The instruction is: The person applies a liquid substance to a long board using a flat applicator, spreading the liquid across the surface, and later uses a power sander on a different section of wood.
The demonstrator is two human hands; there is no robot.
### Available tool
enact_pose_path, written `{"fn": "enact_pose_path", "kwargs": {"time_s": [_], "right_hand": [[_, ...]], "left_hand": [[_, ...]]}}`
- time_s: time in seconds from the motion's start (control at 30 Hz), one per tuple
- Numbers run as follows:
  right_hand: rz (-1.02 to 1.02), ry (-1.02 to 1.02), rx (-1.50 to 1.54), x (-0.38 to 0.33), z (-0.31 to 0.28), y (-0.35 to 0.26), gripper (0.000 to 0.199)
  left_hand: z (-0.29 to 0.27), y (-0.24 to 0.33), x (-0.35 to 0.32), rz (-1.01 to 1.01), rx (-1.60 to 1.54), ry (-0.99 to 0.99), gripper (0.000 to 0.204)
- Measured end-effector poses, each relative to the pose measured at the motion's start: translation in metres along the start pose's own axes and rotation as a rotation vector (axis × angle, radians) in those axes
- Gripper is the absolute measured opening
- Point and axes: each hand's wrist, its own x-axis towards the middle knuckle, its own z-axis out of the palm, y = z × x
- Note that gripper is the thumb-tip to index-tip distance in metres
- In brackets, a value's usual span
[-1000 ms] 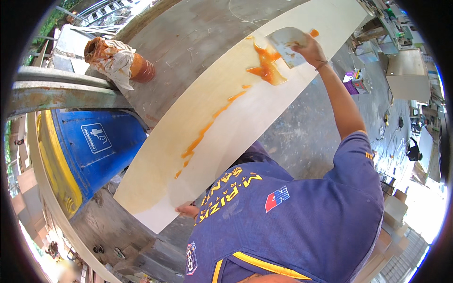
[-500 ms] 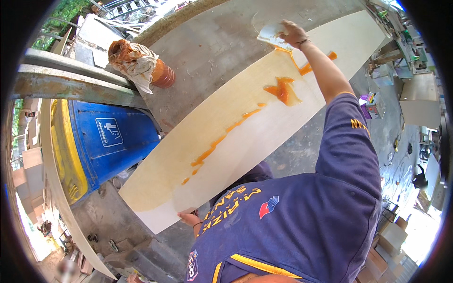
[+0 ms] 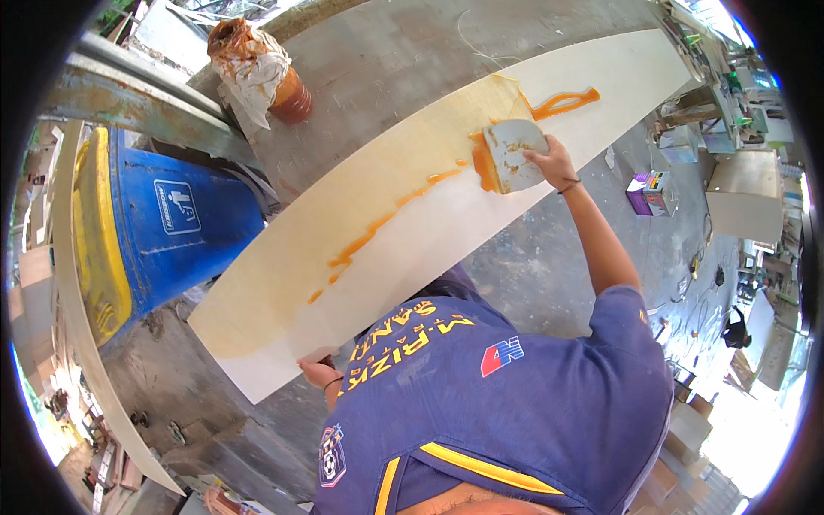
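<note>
R hand (image 3: 554,163) is stretched out far from the body, fingers clamped on the near edge of a flat grey spreader (image 3: 511,153). Spreader lies blade-down on the long pale board (image 3: 412,232), w/ a thick blob of orange glue (image 3: 481,165) piled against its left edge. Beyond the R hand, further along the board, a short curved streak of the same glue (image 3: 562,101) sits just past the spreader. Back from the hand toward the body, a thin broken line of glue (image 3: 378,227) runs down the middle of the board, ending in small drips.

L hand (image 3: 316,371) is at the near end of the board, close to the body, mostly hidden by the blue shirt (image 3: 498,403); it touches the board's edge, but can't tell if fingers are closed round it or just pressed on it.

Board rests on a grey concrete slab (image 3: 403,60). Well to the left of the R hand, a glue-smeared pot wrapped in a rag (image 3: 257,73) stands on the slab. Left of the L hand, below the slab, a blue bin w/ yellow rim (image 3: 163,232)
</note>
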Motion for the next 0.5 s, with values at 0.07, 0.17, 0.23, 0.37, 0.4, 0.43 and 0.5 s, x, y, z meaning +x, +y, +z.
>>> {"fn": "enact_pose_path", "kwargs": {"time_s": [0.07,0.17,0.23,0.37,0.4,0.43,0.5], "right_hand": [[-0.086,0.094,-0.049,-0.015,-0.012,-0.035,0.047],[-0.416,0.334,0.035,-0.026,-0.013,-0.064,0.047],[-0.440,0.222,-0.081,-0.018,-0.020,-0.044,0.029],[-0.387,-0.086,0.156,-0.041,-0.023,-0.064,0.054],[-0.357,-0.163,0.075,-0.055,-0.025,-0.079,0.058],[-0.374,-0.163,-0.048,-0.058,-0.024,-0.076,0.060],[-0.424,-0.097,-0.151,-0.059,-0.015,-0.076,0.048]], "left_hand": [[0.005,-0.001,-0.002,0.015,-0.078,-0.034,0.048],[0.002,0.003,-0.012,0.064,-0.148,-0.103,0.042],[-0.003,-0.003,0.001,0.088,-0.221,-0.216,0.039],[-0.008,-0.011,0.011,0.046,-0.181,-0.214,0.034],[-0.005,-0.008,0.004,0.022,-0.207,-0.213,0.030],[-0.003,-0.004,0.000,-0.003,-0.239,-0.222,0.029],[-0.013,-0.005,0.010,0.003,-0.160,-0.270,0.032]]}}
